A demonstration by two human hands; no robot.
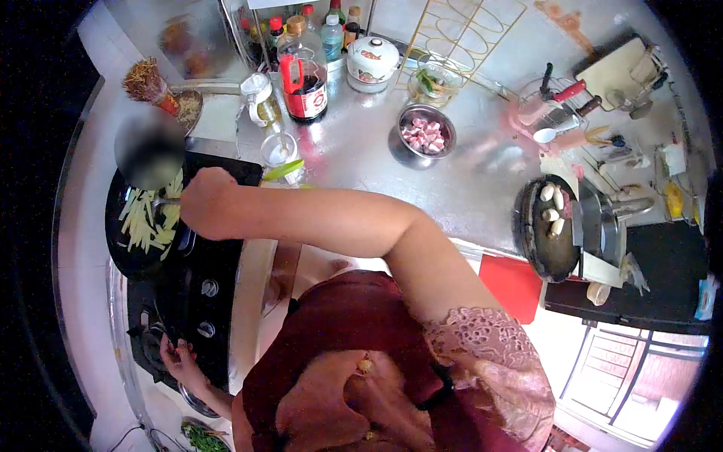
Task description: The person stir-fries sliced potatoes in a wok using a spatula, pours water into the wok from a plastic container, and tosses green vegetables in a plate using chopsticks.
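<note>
Right hand (211,203): grip closed round a spatula (169,201), amid pale strips (139,222) in the pan (134,260), far left corner of the stove (215,309). Left hand (181,363): grip loosely spread, beside the near burner (153,339).

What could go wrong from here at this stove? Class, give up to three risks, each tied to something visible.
The thin, pale yellow food strips could spill over the rim of the round black wok if the right hand pushes the grey metal utensil too hard.

The bare left hand is close to the black burner; if hot, that might burn it.

The bare right forearm might knock the small clear jar nearby.
</note>
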